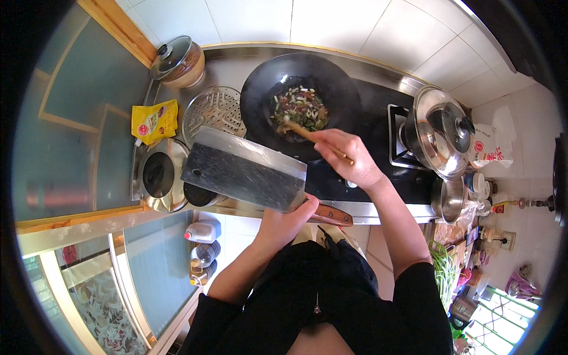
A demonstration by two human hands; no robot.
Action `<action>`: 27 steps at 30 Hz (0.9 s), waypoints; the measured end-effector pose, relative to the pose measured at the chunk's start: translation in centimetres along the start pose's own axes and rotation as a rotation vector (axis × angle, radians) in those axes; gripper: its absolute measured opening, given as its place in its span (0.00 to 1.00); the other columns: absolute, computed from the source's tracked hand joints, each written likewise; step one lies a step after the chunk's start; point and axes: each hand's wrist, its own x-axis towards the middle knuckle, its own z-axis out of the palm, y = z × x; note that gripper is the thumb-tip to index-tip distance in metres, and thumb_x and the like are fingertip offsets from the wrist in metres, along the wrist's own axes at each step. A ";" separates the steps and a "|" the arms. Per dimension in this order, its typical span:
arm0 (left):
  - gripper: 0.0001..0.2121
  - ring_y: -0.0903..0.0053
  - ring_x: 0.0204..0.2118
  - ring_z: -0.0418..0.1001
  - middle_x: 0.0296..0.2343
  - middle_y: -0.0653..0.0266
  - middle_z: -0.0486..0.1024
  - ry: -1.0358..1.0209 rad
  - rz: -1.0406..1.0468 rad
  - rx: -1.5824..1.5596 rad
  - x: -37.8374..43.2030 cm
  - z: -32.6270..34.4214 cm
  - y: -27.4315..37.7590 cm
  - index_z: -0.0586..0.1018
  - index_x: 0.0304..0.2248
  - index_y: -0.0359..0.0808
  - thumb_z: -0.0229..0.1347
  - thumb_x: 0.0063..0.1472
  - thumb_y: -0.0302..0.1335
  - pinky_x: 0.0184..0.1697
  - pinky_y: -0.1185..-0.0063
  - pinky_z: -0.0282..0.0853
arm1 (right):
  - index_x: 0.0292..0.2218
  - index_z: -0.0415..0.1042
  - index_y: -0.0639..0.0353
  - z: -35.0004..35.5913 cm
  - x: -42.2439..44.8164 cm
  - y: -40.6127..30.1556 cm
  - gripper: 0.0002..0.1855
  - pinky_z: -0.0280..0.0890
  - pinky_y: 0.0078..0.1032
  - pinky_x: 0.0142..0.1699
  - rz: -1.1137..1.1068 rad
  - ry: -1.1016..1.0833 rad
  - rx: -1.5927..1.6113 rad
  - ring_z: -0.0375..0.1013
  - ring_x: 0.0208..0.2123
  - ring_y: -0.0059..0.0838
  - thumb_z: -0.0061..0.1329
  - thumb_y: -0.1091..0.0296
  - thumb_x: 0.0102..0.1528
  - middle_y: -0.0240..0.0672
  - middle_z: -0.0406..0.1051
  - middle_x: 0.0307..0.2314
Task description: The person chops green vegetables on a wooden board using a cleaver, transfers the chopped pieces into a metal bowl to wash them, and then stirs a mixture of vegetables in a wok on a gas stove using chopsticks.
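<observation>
My left hand (286, 222) grips a Chinese cleaver (248, 171) by the joint of blade and wooden handle; its broad steel blade points left, in front of the wok. In my right hand (348, 157) is a pair of wooden chopsticks (306, 133), their tips down in the food. A large black wok (341, 93) holds chopped green and white pieces with darker bits (301, 106). Left of the wok lies a perforated steel steamer plate (213, 106), partly covered by the blade.
A yellow pouch (155, 120), a steel lid (173, 195) and a glass-lidded pot (182, 66) stand at left. At right, a lidded steel pan (439, 133) sits on the second burner beside a steel bowl (448, 199). Green stalks (443, 266) lie farther right; bottles (204, 253) stand below.
</observation>
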 end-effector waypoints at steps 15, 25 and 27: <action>0.05 0.84 0.29 0.70 0.27 0.67 0.75 -0.019 0.013 0.086 -0.3 -0.5 0.2 0.78 0.29 0.33 0.54 0.56 0.25 0.34 0.83 0.66 | 0.35 0.72 0.66 -0.2 -0.4 0.0 0.09 0.68 0.29 0.33 0.038 0.107 -0.343 0.73 0.29 0.43 0.49 0.78 0.50 0.45 0.72 0.29; 0.04 0.84 0.28 0.70 0.25 0.68 0.73 -0.008 -0.007 0.063 -0.4 -0.7 0.4 0.77 0.28 0.32 0.57 0.54 0.24 0.32 0.83 0.66 | 0.34 0.73 0.67 1.2 1.3 1.1 0.07 0.69 0.27 0.36 0.054 0.241 -0.253 0.74 0.30 0.43 0.49 0.78 0.51 0.45 0.73 0.28; 0.04 0.84 0.28 0.70 0.24 0.68 0.73 -0.009 0.019 0.065 -0.3 -0.8 0.5 0.77 0.28 0.32 0.57 0.54 0.24 0.32 0.83 0.66 | 0.33 0.73 0.66 0.0 1.6 1.4 0.07 0.69 0.29 0.34 -0.027 0.409 -0.227 0.74 0.29 0.44 0.50 0.76 0.50 0.46 0.73 0.27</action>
